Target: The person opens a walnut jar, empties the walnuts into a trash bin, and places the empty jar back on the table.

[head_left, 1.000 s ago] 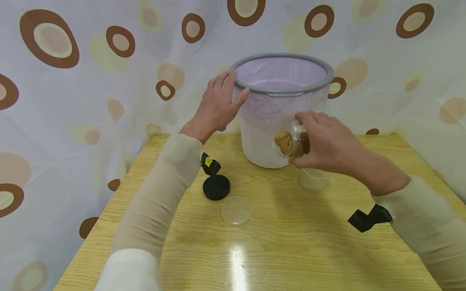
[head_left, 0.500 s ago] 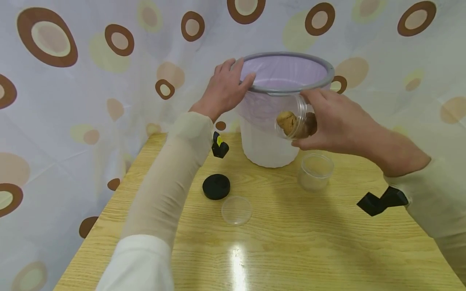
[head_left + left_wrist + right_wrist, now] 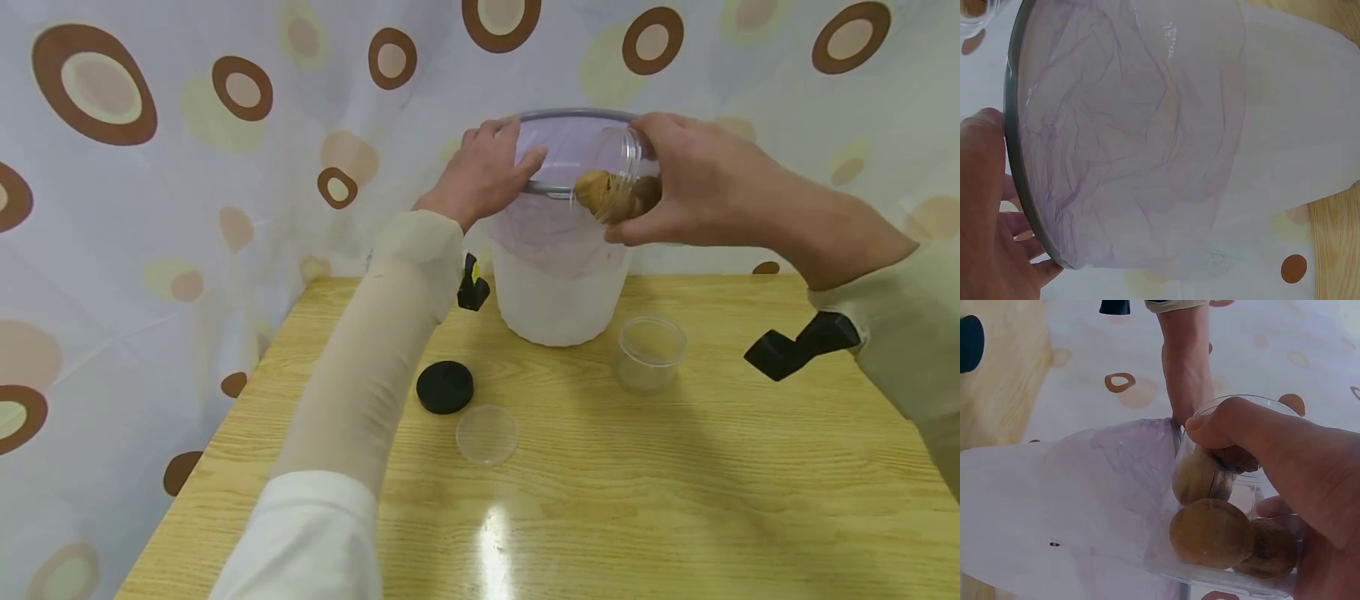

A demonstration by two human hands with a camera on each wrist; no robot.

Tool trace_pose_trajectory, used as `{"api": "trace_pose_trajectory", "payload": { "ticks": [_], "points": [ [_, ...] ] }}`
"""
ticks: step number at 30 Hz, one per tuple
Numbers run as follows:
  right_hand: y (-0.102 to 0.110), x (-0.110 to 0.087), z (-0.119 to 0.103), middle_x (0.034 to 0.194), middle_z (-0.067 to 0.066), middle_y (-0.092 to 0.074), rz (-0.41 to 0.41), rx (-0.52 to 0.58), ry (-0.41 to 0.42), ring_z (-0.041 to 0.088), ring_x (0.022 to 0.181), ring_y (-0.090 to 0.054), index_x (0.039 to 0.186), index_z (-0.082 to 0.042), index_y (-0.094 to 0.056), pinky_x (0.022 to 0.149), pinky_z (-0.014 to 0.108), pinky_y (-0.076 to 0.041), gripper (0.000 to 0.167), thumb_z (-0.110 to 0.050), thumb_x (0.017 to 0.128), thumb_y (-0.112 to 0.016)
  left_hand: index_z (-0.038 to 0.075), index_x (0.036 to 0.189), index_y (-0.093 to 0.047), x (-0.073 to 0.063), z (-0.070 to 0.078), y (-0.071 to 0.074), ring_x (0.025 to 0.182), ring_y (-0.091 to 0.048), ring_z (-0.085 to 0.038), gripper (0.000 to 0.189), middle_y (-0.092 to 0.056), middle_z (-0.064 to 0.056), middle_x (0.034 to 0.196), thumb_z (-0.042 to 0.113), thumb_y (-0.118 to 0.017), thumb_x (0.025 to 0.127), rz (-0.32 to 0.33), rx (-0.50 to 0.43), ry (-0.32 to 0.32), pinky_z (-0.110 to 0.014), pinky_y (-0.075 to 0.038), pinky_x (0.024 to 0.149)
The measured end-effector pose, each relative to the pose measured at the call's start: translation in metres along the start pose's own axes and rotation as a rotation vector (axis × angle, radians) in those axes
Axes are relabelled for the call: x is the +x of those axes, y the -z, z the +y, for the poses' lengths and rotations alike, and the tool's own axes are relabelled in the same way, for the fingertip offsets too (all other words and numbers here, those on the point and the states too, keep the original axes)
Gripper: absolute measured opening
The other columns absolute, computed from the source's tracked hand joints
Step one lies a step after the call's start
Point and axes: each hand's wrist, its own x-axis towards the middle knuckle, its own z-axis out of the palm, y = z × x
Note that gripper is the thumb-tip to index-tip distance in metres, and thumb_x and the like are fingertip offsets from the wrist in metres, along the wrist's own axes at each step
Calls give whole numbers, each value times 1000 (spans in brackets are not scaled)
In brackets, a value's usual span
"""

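Note:
My right hand [image 3: 705, 183] grips a clear plastic jar [image 3: 628, 150], tipped on its side with its mouth toward the left. Several round brown nuts that look like walnuts [image 3: 1210, 534] are inside it. The jar is at the front right of the rim [image 3: 551, 191] of a white trash bin [image 3: 551, 304], overlapping it in the head view. A thin purple bag [image 3: 1129, 125] lines the bin and hangs over its outside. At the bin's left, my left hand [image 3: 483, 171] rests its fingers on the grey rim, with the thumb apart.
A clear round container [image 3: 648, 358] without a lid stands on the wooden table [image 3: 600, 500], right of the bin. A black lid [image 3: 446, 387] and a clear disc lid [image 3: 487, 435] lie in front. A patterned curtain [image 3: 285, 192] surrounds the table.
My right hand has raised the jar from in front of the bin to rim height, its nuts still inside. My left hand has slid slightly right and up along the rim.

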Motion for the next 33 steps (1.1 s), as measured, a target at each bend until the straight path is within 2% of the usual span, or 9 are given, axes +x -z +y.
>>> {"api": "trace_pose_trajectory", "payload": {
  "ticks": [5,11,19,23,26,33],
  "points": [
    [11,11,7,116,22,-54,-22,-18,-30,37,97,-54,133,6,-41,78,49,-46,89,-40,72,-86,12,160,-17,6,4,0,153,-16,-28,71,-16,-7,166,56,-19,104,-39,36,30,-37,-15,125],
    [19,23,16,114,24,-54,-46,-55,-45,37,96,-54,132,8,-40,76,47,-45,89,-42,73,-84,11,160,-18,9,8,5,154,-12,-27,73,-17,-7,166,58,-14,104,-129,48,51,-38,-10,126],
    [25,43,23,119,31,-50,-79,-138,-80,44,100,-53,136,11,-34,84,58,-51,93,-43,76,-80,12,159,-20,11,16,12,151,-15,-32,80,-16,-13,165,65,-15,100,-157,62,128,-42,-15,124],
    [26,54,25,117,31,-50,-81,-190,-89,45,101,-53,134,11,-34,84,59,-50,92,-44,76,-79,14,161,-9,9,16,14,154,-3,-33,84,-2,-18,166,69,-13,98,-211,69,181,-42,-10,126],
    [25,62,28,121,32,-49,-89,-214,-96,46,104,-52,136,11,-32,89,61,-49,93,-44,77,-78,16,161,-1,8,15,13,154,7,-33,86,9,-21,165,72,-11,96,-244,42,219,-41,-8,126],
    [22,71,32,124,33,-44,-107,-249,-121,48,103,-48,137,13,-30,92,63,-46,93,-42,78,-78,15,160,4,10,13,6,154,10,-31,81,13,-21,165,66,-6,99,-227,32,212,-38,-3,126]
  ]
}}
